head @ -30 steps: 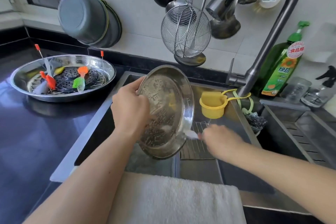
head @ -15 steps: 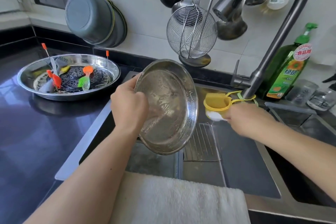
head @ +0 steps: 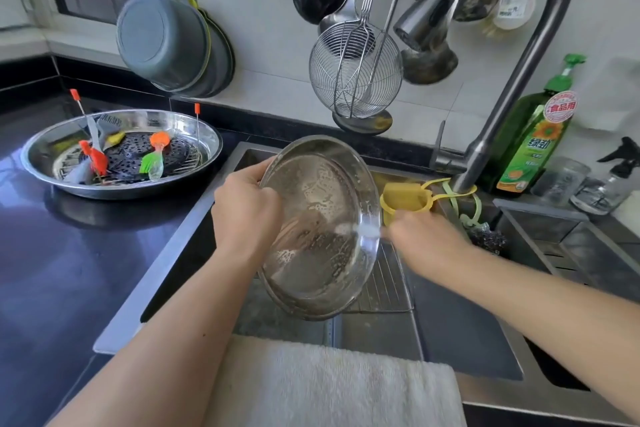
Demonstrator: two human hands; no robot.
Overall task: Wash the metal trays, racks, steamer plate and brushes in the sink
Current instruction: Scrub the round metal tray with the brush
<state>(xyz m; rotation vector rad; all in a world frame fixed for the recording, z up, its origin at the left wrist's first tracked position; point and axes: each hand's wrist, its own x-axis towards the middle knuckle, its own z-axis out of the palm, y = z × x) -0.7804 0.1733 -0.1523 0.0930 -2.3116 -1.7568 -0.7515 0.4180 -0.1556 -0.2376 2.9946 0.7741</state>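
At frame centre, the left hand (head: 247,215) grips the tilted round steel tray (head: 320,229), its soapy face toward the nearer right hand (head: 420,241), which pinches a blurred white scrubber (head: 360,229).

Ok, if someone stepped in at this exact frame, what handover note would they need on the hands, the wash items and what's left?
Left hand grips the rim of the round metal tray, tilted over the sink; its inside looks soapy.
Right hand is blurred, holding something white against the tray's rim; probably a scrubber.
A wire rack lies in the sink under the tray.
On the counter, the large tray holds the steamer plate, another rack and the brushes, apparently unwashed.
Left: finish and rinse this tray, then wash everything else.
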